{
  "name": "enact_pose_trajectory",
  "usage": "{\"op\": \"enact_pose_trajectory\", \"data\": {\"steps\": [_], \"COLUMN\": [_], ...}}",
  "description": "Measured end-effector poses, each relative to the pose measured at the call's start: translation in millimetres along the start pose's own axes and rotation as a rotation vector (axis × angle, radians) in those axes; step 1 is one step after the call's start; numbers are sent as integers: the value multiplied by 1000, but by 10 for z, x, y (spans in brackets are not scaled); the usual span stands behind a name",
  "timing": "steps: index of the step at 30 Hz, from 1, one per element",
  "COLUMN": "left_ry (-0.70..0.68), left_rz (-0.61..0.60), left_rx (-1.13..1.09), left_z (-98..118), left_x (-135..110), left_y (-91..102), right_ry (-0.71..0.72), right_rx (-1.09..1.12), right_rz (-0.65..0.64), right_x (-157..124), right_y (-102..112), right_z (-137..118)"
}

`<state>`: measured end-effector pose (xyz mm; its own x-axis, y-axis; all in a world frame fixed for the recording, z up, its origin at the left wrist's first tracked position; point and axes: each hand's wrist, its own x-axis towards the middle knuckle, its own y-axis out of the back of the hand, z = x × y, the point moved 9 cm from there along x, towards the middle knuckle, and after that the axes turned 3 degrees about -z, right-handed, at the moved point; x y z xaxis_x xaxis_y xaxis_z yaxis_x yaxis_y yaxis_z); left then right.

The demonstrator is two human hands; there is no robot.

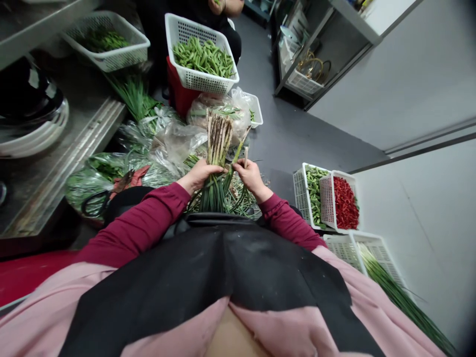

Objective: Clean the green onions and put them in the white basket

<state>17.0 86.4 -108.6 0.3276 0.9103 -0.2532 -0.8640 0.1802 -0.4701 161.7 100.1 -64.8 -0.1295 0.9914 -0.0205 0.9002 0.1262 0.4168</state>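
My left hand (200, 173) is wrapped round a bundle of green onions (217, 148), root ends pointing away from me, green tops running down toward my lap. My right hand (250, 174) pinches a single green onion stalk (240, 148) beside the bundle, fingers closed on it. Both hands sit close together above my dark apron (230, 258). More cut green stalks lie under the hands.
Plastic bags of greens (163, 144) lie to the left by a steel counter (55, 163); scissors (107, 196) rest there. White baskets hold green beans (203, 57), red chillies (345, 202), green chillies (314, 191) and long green onions (390, 282). Another person (223, 7) sits beyond.
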Motion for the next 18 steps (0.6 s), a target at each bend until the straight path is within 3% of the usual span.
{"op": "enact_pose_trajectory", "data": {"steps": [4,11,18], "left_ry": [-16,-43,-54], "left_rz": [-6,35,-28], "left_rx": [53,22,56], "left_z": [-46,18,-13], "left_x": [-19,-11,-13], "left_y": [-45,19,-68], "right_ry": [-31,97,71], "right_rx": [56,-237,-248], "right_rz": [36,-51,-26], "right_x": [-6,-5,-38], "right_y": [-4,0,-79], "right_z": [50,-236,-224]}}
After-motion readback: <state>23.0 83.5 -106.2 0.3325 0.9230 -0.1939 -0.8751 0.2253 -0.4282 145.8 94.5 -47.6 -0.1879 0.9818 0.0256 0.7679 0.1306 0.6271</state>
